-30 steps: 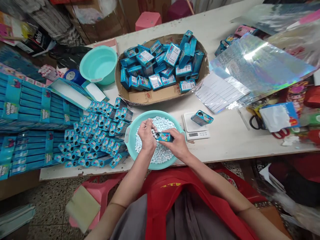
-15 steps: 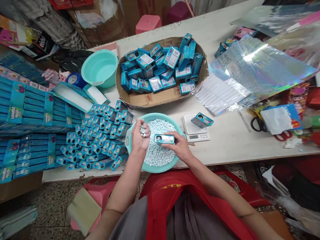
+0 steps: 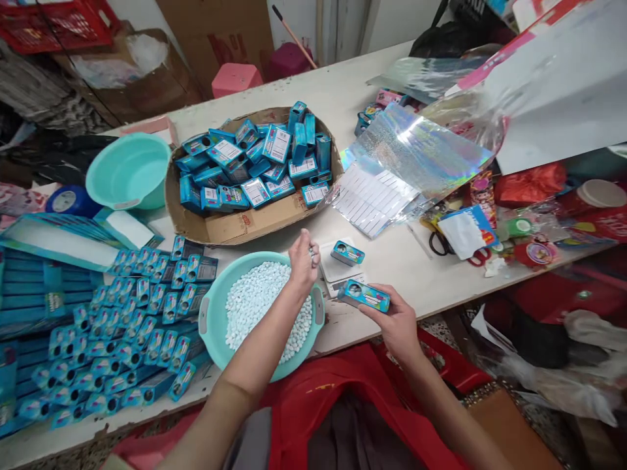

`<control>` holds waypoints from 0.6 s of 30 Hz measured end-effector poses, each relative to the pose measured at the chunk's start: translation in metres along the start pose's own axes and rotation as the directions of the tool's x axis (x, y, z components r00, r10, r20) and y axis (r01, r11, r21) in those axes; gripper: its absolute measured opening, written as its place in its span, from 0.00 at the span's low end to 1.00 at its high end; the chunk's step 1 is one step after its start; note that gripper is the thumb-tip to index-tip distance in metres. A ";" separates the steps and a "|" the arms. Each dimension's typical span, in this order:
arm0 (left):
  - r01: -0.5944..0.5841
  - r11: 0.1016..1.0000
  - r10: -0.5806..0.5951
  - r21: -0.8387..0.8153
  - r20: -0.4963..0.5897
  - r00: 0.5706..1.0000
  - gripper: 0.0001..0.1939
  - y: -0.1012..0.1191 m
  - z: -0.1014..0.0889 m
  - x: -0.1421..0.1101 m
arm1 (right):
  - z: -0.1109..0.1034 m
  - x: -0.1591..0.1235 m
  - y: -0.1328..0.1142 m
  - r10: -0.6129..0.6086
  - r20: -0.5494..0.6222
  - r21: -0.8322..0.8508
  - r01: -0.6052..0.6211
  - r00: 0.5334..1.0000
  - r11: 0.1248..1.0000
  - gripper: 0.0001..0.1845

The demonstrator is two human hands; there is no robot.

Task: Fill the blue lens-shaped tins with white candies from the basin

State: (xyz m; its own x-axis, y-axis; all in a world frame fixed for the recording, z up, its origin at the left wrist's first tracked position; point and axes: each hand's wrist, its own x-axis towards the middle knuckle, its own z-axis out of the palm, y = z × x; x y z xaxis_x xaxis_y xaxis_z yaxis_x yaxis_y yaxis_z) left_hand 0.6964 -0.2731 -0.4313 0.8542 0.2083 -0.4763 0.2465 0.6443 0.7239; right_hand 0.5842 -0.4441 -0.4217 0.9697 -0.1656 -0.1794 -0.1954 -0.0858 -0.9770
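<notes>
My left hand (image 3: 304, 264) is closed around a few small pale candies, above the right rim of a turquoise basin (image 3: 211, 333). Pale blue and white candies (image 3: 255, 300) fill much of that basin. In my right hand (image 3: 399, 320) is a small blue candy box (image 3: 367, 296) with a round hole in its face, held just in front of a white kitchen scale (image 3: 334, 264). Another blue box (image 3: 347, 252) lies on the scale. The scale's display is partly hidden behind the held box.
Behind the basin stands a cut-down cardboard box (image 3: 220, 230) of blue boxes. Several more boxes (image 3: 132, 320) are grouped at the left, near a second turquoise basin (image 3: 128, 171). Shiny holographic sheets (image 3: 421, 140) and scissors (image 3: 439, 243) lie to the right.
Both hands have moved right, from over the candy basin toward the scale, the left with candies and the right with the box. The view has turned to the right.
</notes>
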 end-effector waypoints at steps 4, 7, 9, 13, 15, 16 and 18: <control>-0.084 0.996 0.084 0.002 0.030 0.996 0.28 -0.027 0.044 0.029 | -0.035 0.014 0.017 0.044 -0.187 -0.030 -0.051 0.981 0.998 0.22; -0.141 0.989 0.140 0.038 0.012 0.990 0.29 -0.040 0.052 0.039 | -0.051 0.021 0.025 0.069 -0.270 -0.037 -0.082 0.960 0.996 0.23; -0.172 0.983 0.173 0.068 -0.003 0.985 0.29 -0.043 0.052 0.040 | -0.056 0.024 0.028 0.090 -0.308 -0.032 -0.105 0.947 0.994 0.23; -0.184 0.980 0.186 0.083 -0.022 0.982 0.28 -0.044 0.054 0.041 | -0.060 0.030 0.032 0.119 -0.346 -0.008 -0.130 0.931 0.991 0.24; -0.162 0.984 0.165 0.067 -0.038 0.986 0.28 -0.043 0.056 0.042 | -0.059 0.031 0.034 0.131 -0.349 0.004 -0.138 0.928 0.990 0.24; -0.140 0.989 0.142 0.057 -0.048 0.989 0.28 -0.041 0.058 0.043 | -0.058 0.032 0.034 0.136 -0.349 0.009 -0.141 0.927 0.990 0.24; -0.066 0.997 0.068 0.036 -0.054 0.996 0.27 -0.031 0.059 0.041 | -0.057 0.032 0.034 0.139 -0.352 0.012 -0.144 0.926 0.990 0.25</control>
State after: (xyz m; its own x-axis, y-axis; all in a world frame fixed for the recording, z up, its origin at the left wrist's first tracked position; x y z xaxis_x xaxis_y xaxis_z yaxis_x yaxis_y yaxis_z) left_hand 0.7505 -0.3279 -0.4442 0.8432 0.2907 -0.4523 0.2062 0.6021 0.7714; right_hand 0.6004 -0.5087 -0.4541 0.8189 -0.5112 -0.2610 -0.3313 -0.0496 -0.9422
